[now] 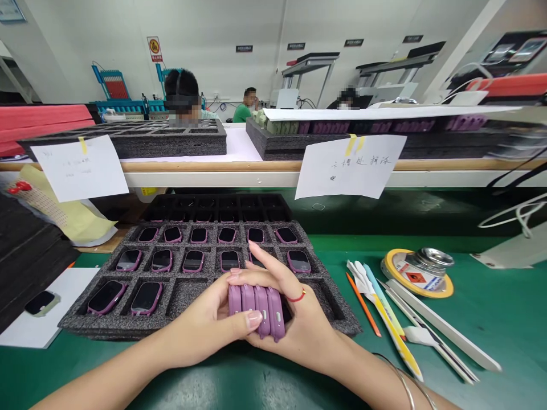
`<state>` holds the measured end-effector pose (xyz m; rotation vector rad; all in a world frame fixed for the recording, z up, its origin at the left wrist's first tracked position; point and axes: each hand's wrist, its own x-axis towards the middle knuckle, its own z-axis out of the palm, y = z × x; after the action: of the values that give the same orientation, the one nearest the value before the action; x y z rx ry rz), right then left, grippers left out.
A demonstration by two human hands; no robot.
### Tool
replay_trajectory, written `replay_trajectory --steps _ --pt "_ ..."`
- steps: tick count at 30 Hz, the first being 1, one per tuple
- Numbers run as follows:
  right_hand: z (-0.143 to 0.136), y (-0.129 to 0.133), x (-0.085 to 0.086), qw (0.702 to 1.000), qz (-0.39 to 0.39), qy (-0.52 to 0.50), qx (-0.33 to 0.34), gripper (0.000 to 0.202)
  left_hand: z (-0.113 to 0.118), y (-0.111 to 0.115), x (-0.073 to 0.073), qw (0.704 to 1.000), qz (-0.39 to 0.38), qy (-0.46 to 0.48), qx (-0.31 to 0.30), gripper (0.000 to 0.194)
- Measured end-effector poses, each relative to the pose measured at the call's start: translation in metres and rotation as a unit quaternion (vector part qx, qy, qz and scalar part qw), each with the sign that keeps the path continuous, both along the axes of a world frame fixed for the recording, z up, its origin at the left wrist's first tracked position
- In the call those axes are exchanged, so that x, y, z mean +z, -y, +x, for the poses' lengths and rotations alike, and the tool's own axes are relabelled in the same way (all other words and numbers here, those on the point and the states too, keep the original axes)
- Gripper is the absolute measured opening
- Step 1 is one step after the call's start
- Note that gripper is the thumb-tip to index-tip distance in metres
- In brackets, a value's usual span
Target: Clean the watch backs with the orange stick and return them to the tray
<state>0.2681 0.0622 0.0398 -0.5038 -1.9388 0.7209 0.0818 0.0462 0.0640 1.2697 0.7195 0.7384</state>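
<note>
Several purple watch cases stand side by side in a row between my two hands, over the front of a black foam tray. My left hand wraps the row from the left, its thumb lying across the front of the cases. Around the right side curves my right hand, palm against the stack, with its upper fingers reaching over the top. Purple-framed watches with dark screens lie in many of the tray's compartments. Part of the front row is hidden behind my hands.
Swabs, an orange stick and white tweezers-like tools lie at the right beside a yellow tape roll with a metal-topped container. A pale green watch rests on white paper at the left. People sit beyond the shelf.
</note>
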Motion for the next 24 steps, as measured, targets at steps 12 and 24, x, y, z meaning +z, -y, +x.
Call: replay_trajectory --steps 12,24 --pt "-0.002 0.001 0.001 1.000 0.029 0.003 0.011 0.090 0.010 0.006 0.000 0.993 0.065 -0.060 0.077 0.042" --pt "0.000 0.004 0.002 0.989 0.137 0.055 0.003 0.088 0.018 0.009 0.001 0.991 0.057 -0.039 0.117 0.054"
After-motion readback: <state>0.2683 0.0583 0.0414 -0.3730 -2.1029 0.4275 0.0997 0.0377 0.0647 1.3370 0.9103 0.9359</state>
